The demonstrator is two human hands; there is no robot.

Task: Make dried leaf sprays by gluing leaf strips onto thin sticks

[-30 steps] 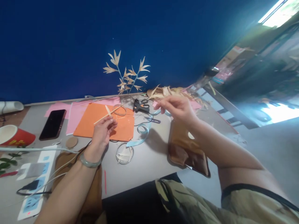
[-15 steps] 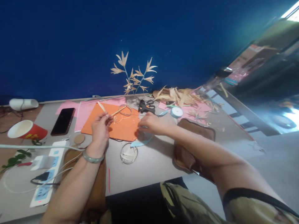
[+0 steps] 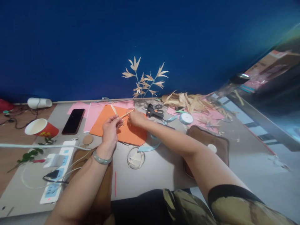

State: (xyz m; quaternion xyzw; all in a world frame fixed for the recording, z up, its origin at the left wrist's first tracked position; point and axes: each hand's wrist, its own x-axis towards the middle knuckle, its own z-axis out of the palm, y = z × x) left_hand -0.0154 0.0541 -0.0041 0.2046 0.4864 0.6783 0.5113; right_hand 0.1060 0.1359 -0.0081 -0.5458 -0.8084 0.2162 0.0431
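My left hand (image 3: pixel 110 130), a bangle at its wrist, pinches a thin pale stick (image 3: pixel 126 113) above an orange sheet (image 3: pixel 134 134). A narrow strip of dried husk (image 3: pixel 114 109) sticks up from the same fingers. Close to the stick's far end is my right hand (image 3: pixel 137 118), its fingers curled together and mostly turned from view; what they hold I cannot make out. Just right of that hand lies a black glue gun (image 3: pixel 154 112). In front of the orange sheet, a round clear dish (image 3: pixel 136 158) has pale husk pieces in it.
Dried husks (image 3: pixel 187 103) are heaped at the back right near a ribbon spool (image 3: pixel 186 118). A husk-flower branch (image 3: pixel 145 82) stands by the blue wall. Leftward are a phone (image 3: pixel 73 121), a red paper cup (image 3: pixel 48 128) and a power strip (image 3: pixel 58 178). A brown case (image 3: pixel 217 143) lies right.
My right hand has moved left and up, from the orange sheet's right edge to the stick's tip. My left hand keeps its pinch. The whole view has shifted somewhat.
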